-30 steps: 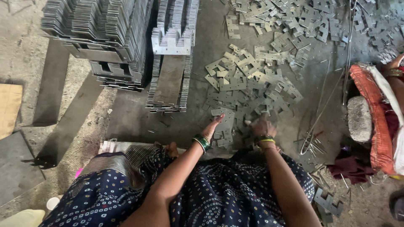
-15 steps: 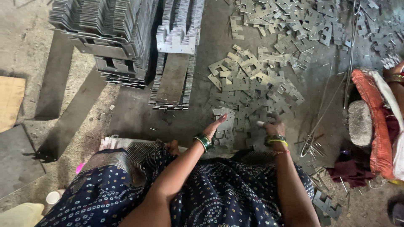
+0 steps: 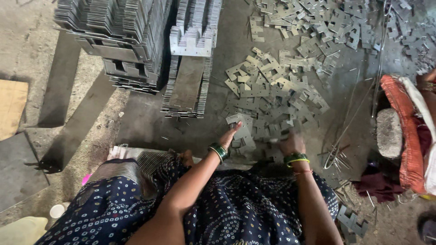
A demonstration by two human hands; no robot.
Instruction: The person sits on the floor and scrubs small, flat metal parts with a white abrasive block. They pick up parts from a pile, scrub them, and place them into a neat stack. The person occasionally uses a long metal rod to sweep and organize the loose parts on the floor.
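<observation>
At the far left of the frame a wooden board (image 3: 12, 106) lies on the floor (image 3: 91, 122). Right of it, upper left, stand the tall stacks of stamped metal plates (image 3: 122, 36), with a narrower stack (image 3: 188, 77) beside them. Low in the middle, my left hand (image 3: 228, 136) is open, fingers together, its edge against a small gathered stack of plates (image 3: 243, 136) just to its right. My right hand (image 3: 291, 143) rests palm down on the loose heap of plates (image 3: 272, 95), which spreads up and away from both hands; whether it grips one I cannot tell. A stone (image 3: 388, 132) sits at far right.
</observation>
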